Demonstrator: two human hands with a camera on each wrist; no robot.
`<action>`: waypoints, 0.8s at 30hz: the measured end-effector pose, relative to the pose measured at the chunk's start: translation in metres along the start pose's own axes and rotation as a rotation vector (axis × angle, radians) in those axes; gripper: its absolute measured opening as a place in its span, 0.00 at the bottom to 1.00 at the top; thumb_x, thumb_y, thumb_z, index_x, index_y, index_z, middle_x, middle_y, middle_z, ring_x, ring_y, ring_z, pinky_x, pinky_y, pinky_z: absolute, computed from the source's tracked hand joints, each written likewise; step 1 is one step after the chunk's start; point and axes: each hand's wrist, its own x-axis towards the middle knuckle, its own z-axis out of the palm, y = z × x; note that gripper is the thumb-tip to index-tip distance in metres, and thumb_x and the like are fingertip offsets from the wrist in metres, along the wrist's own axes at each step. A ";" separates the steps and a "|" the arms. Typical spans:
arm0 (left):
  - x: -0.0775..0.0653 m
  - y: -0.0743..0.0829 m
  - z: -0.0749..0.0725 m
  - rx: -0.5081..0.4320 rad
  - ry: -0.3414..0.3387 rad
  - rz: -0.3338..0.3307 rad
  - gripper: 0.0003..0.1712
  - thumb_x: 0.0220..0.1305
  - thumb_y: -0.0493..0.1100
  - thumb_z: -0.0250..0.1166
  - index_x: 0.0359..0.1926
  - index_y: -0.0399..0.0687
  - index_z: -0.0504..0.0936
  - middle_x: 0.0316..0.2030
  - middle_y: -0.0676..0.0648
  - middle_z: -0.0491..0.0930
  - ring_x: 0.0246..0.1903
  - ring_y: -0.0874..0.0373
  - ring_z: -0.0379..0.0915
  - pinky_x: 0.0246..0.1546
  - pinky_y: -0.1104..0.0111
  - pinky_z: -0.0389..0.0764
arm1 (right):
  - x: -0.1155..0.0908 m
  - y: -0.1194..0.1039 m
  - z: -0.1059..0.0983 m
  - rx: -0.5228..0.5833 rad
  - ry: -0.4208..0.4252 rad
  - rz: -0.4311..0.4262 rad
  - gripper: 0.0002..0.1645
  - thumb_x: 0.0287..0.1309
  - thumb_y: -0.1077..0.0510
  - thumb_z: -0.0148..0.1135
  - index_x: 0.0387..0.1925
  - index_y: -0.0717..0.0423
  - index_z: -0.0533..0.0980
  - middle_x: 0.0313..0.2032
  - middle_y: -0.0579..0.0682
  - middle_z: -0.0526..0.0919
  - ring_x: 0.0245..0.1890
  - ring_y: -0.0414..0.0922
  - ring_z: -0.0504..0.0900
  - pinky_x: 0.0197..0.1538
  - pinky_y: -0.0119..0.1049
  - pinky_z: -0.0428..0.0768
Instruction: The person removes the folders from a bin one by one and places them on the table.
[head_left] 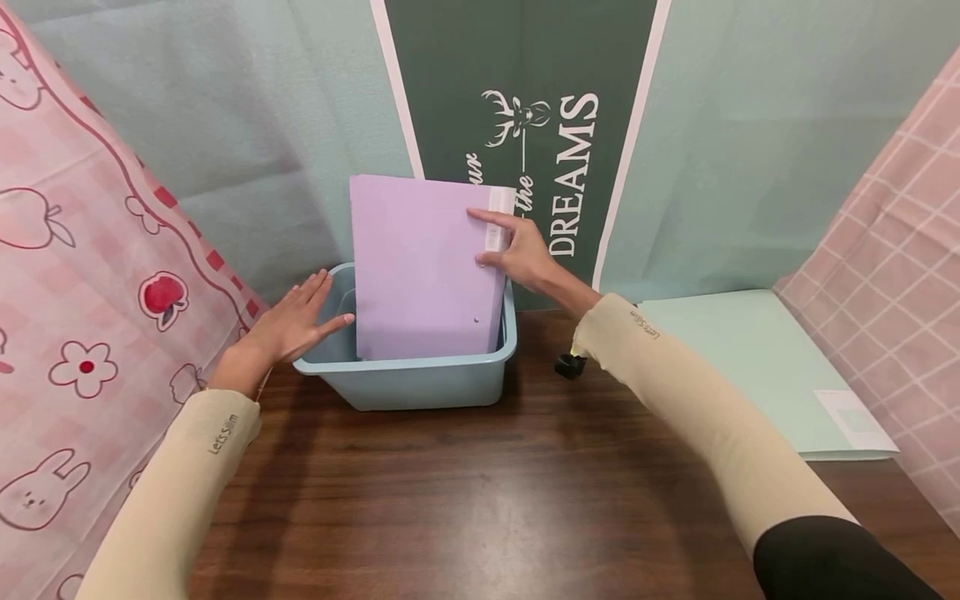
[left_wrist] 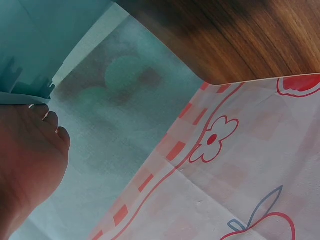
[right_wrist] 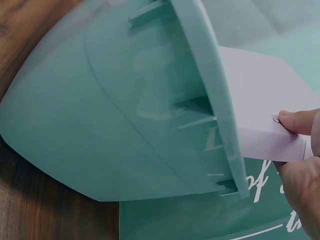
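Observation:
A light purple file folder [head_left: 423,267] with a white label strip stands upright in a blue plastic basin [head_left: 416,387], its upper part rising well above the rim. My right hand [head_left: 521,250] grips the folder's right edge, thumb and fingers spread over the label side. In the right wrist view the thumb lies on the purple folder [right_wrist: 265,95] beside a small metal rivet. My left hand [head_left: 292,321] lies with fingers extended at the basin's left rim, thumb pointing toward the folder. In the left wrist view, the left hand [left_wrist: 32,160] shows its fingertips against the rim.
A mint green folder [head_left: 735,358] with a white label lies flat on the brown wooden table [head_left: 465,492] at the right. A small black object [head_left: 570,365] sits near my right sleeve. Pink patterned cloth [head_left: 90,275] hangs at the left, and green printed cloth [head_left: 525,50] behind the basin.

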 end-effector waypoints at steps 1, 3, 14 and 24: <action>0.001 0.000 0.000 -0.001 0.000 0.002 0.57 0.79 0.73 0.44 0.85 0.36 0.36 0.84 0.33 0.33 0.84 0.36 0.30 0.82 0.42 0.38 | 0.000 -0.001 -0.001 0.001 0.009 -0.004 0.45 0.52 0.77 0.75 0.70 0.45 0.79 0.73 0.51 0.75 0.64 0.48 0.78 0.62 0.50 0.84; 0.001 0.000 0.000 0.000 0.001 0.003 0.57 0.79 0.74 0.43 0.85 0.36 0.36 0.84 0.33 0.33 0.84 0.37 0.29 0.82 0.42 0.37 | 0.000 -0.003 -0.003 0.008 0.024 -0.014 0.45 0.53 0.77 0.75 0.70 0.44 0.79 0.73 0.49 0.75 0.65 0.47 0.77 0.63 0.50 0.83; 0.002 0.001 -0.002 0.003 -0.005 -0.003 0.58 0.78 0.74 0.43 0.85 0.35 0.36 0.84 0.33 0.33 0.84 0.37 0.28 0.82 0.43 0.36 | -0.003 -0.016 -0.014 0.048 0.070 -0.047 0.45 0.54 0.76 0.75 0.71 0.44 0.78 0.72 0.52 0.74 0.61 0.50 0.79 0.62 0.51 0.84; 0.002 0.000 -0.001 -0.002 0.012 0.003 0.58 0.78 0.74 0.44 0.85 0.35 0.37 0.84 0.33 0.34 0.84 0.37 0.30 0.82 0.43 0.37 | -0.008 -0.025 -0.028 0.130 0.145 -0.007 0.46 0.56 0.75 0.75 0.72 0.42 0.77 0.73 0.54 0.71 0.67 0.52 0.76 0.67 0.53 0.81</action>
